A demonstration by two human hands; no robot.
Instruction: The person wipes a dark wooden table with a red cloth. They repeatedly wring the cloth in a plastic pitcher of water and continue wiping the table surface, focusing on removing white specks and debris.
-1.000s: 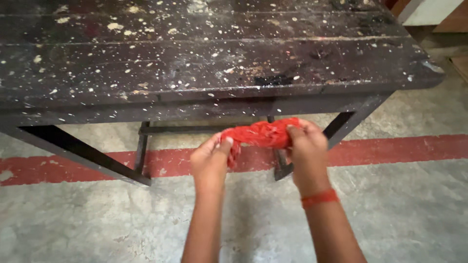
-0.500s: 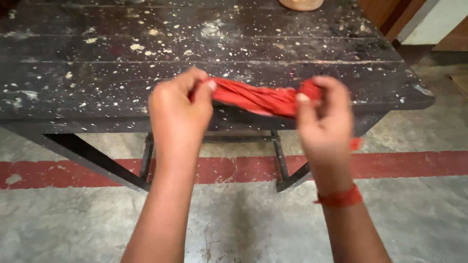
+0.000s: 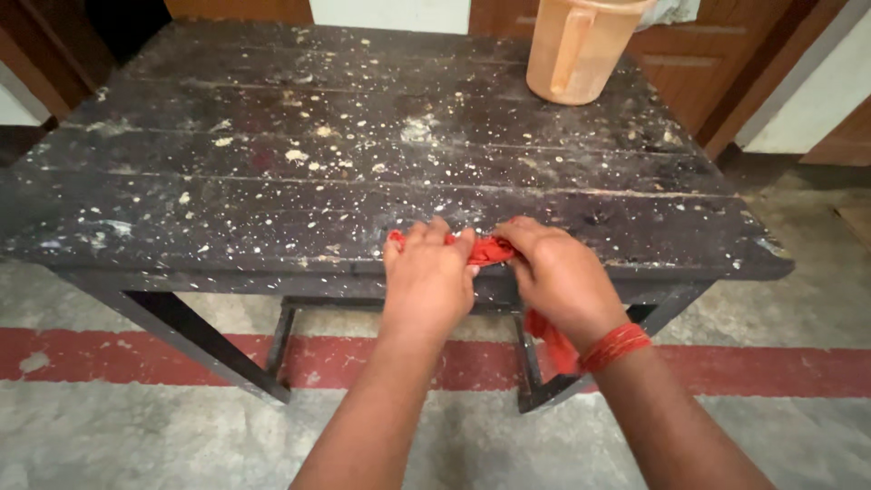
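Observation:
A red cloth (image 3: 491,249) is bunched between both my hands at the front edge of a dark, paint-spattered wooden table (image 3: 272,181). My left hand (image 3: 428,277) closes over the cloth's left part. My right hand (image 3: 556,272) grips the right part, and a tail of the cloth (image 3: 549,343) hangs down below that wrist, next to a red thread band (image 3: 615,345). Most of the cloth is hidden under my fingers.
An orange plastic jug (image 3: 581,45) stands at the table's far right. The table has dark legs (image 3: 218,349) on a grey concrete floor with a red painted stripe (image 3: 780,372). Wooden doors and a white wall lie behind the table.
The cloth was stretched and twisted between my raised hands; now both hands have drawn together and come down onto the table's front edge. The view has tilted up, showing the jug.

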